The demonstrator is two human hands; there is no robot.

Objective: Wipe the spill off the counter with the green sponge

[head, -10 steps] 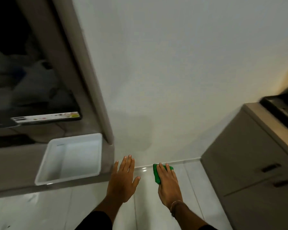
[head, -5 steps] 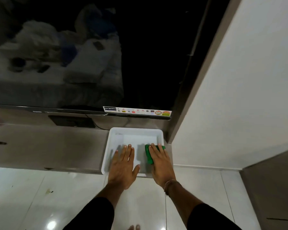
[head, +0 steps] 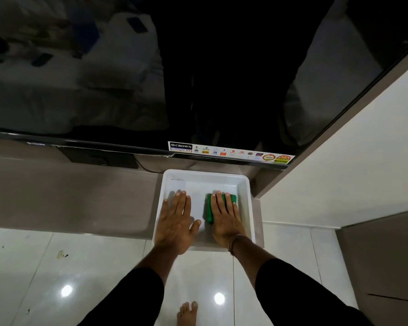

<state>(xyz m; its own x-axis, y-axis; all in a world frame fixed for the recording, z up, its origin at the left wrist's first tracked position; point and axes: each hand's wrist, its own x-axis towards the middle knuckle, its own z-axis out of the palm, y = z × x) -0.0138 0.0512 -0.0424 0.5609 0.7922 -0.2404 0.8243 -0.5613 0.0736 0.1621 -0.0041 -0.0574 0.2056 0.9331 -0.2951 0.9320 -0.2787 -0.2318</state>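
Both hands are down over a shallow white rectangular plastic tray [head: 249, 203], which sits on a smooth grey-brown counter [head: 80, 198], hard up by the corner where a pale wall [head: 339, 175] meets it. The right hand [head: 225, 220] lies flat, fingers straight and close together, pressing a bright green sponge [head: 209, 209] against the tray floor; the sponge peeks out at the fingertips and along the thumb side, the rest covered by the palm. The left hand [head: 176, 222] hangs palm-down just beside it, fingers together, thumb splayed, holding nothing; whether it touches the tray floor is hard to say. Right behind the tray looms a big glossy black television screen [head: 222, 67], sticker strip [head: 231, 152] along its lower edge, blurred pale shapes mirrored in the glass. A dark box [head: 99, 158] sits under it, detail lost in shadow. Below, shiny white floor tiles [head: 80, 267] with two light glares, a bare foot [head: 187, 312] cut off at the bottom edge. Any spill on the counter is impossible to make out.
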